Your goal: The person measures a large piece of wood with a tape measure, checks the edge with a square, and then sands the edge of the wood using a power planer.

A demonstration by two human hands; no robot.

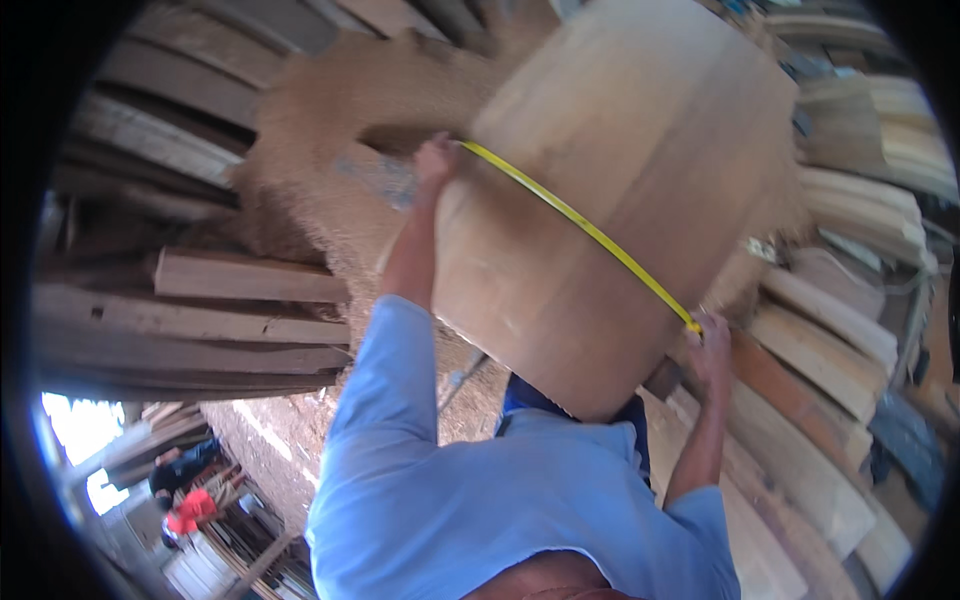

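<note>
A wide wooden panel [620, 150], with a lighter and a darker strip of grain, lies in front of my body. Across it runs a yellow tape measure [585, 225], stretched from the panel's left edge to its right edge. My left hand [436, 162] pinches the tape's far left end at the panel's edge. At the opposite edge, nearer to me, my right hand [711, 343] grips the tape's other end. Fine detail of the fingers is blurred, and whatever sits inside the right palm is hidden.
A mound of sawdust [310, 130] lies beyond and left of the panel. Stacked timber boards [200, 330] line the left side, and more planks [820, 350] lean along the right. Two people, one in a red shirt [188, 510], are at the lower left among wood.
</note>
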